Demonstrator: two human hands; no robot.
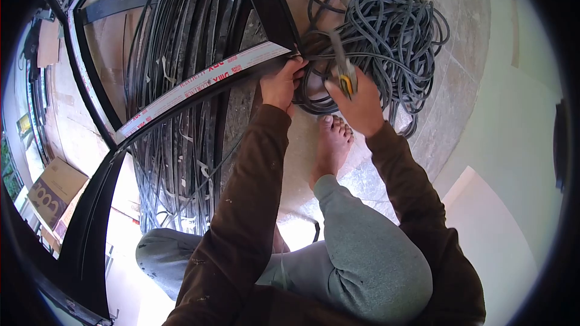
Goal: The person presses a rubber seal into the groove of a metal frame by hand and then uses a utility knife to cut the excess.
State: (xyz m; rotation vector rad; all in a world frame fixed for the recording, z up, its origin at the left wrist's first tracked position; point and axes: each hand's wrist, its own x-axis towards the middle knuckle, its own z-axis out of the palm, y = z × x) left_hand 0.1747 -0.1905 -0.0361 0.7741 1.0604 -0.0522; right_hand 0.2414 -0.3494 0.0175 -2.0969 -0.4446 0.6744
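Note:
My left hand (280,89) is closed at the corner of a black window frame (208,92), fingertips right where two bars meet. White protective tape (205,80) with red lettering runs along this bar. In my right hand (360,105) is a tool with a yellow-and-black handle (347,85) and a long grey metal part pointing away from me; motion blurs it, and I cannot tell its exact kind. Just beyond both hands lies a tangled heap of black rubber gasket strip (386,36), with loops passing close to the frame corner.
A thick bundle of long dark strips (175,163) lies beneath the frame. My bare foot (333,145) rests near the gasket heap. At the left are a cardboard box (55,190) and more frame bars (84,223). A pale wall (513,127) stands at the right.

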